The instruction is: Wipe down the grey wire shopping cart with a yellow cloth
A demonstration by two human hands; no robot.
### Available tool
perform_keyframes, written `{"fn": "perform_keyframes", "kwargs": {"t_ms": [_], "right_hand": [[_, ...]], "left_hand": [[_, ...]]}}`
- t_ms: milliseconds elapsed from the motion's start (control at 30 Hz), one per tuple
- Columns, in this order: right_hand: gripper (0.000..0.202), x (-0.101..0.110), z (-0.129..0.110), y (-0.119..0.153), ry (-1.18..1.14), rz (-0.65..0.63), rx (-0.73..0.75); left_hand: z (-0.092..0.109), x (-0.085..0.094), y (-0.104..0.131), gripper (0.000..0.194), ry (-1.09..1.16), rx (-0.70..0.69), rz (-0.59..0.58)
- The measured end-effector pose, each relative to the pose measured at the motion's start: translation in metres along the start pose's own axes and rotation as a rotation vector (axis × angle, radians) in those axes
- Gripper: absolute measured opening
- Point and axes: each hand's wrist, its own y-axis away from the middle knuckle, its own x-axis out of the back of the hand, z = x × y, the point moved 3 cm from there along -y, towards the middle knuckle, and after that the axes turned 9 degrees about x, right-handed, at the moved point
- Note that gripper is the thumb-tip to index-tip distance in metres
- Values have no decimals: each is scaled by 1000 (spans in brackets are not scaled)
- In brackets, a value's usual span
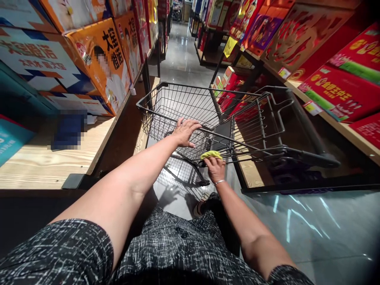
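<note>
A dark wire shopping cart (190, 99) stands sideways across the aisle in front of me, its handle (308, 122) to the right. On the cart's near top rim rests my left hand (185, 132), its fingers spread and nothing held in them. Lower down, beside the near side of the basket, my right hand (216, 169) has its fingers pressed over a yellow-green cloth (211, 154). The cloth touches the dark frame below the basket. Part of the cloth is hidden by my fingers.
Orange and white boxes (103, 63) are stacked on the left wooden shelf (86, 158), with a blurred dark blue item (69, 130) near them. Red boxes (329, 91) fill the right shelf (341, 126). Beyond the cart the tiled aisle (184, 47) runs between more shelves.
</note>
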Motion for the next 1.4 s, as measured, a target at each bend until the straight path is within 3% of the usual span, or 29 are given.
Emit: {"fn": "perform_keyframes", "kwargs": {"t_ms": [67,133,200,300,400,567,667,733,833,933,1000,1100,1200,1300,1400], "right_hand": [[38,-18,-19,-7,-17,-159,48],[37,-19,-22,-12,-34,-282,114],[36,-8,-11,-14,-61,-333,209],[34,26,26,-5,-63,-344,335],[33,79,74,9,28,-162,322],[25,183,151,32,326,442,145],[26,218,173,36,372,636,-7],[31,218,168,31,328,682,-100],[29,191,131,9,232,666,-172],[25,157,89,-20,87,433,-123],[28,148,78,-31,34,254,-96],[26,164,96,-17,50,129,-140],[24,197,136,25,140,99,-224],[23,229,172,68,284,128,-346],[23,256,187,84,381,299,-408]], "left_hand": [[0,0,0,104,3,9,-1],[-1,1,-1,103,14,5,4],[-4,2,-2,102,25,-3,13],[-9,3,-4,100,24,0,19],[-11,3,-6,99,17,3,26],[-9,3,-6,97,9,11,30],[-7,3,-5,97,1,17,30],[-4,3,-4,97,-1,26,17],[-1,3,-3,97,1,39,2],[-1,4,-3,97,8,41,2],[-2,5,-3,95,16,40,1],[-5,6,-5,91,28,37,-1],[-8,7,-7,89,37,38,7],[-9,9,-9,87,36,43,9],[-8,13,-11,86,11,61,-18]]}}
